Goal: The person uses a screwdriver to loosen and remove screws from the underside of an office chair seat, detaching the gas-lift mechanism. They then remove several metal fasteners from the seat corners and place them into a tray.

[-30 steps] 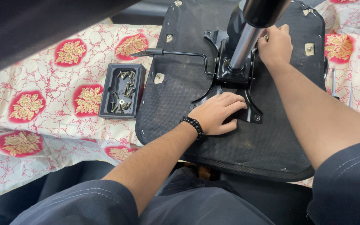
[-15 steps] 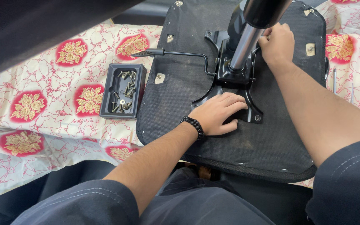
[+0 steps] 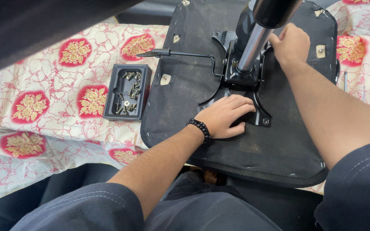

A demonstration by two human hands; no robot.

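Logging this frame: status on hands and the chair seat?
Left hand flat on mounting plate. Right hand beside gas cylinder, grip unclear. Seat underside up. Screw tray off left.

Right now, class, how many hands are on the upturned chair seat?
2. The left hand lies flat on the black mounting plate; the right hand rests beside the metal column. None seems hidden.

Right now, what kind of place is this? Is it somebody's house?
Probably a home, not a workshop. The upturned black fabric chair seat lies on a cream floral bedsheet with red medallions, like bedding, and the screws sit in a small black plastic tray, not on a workbench.
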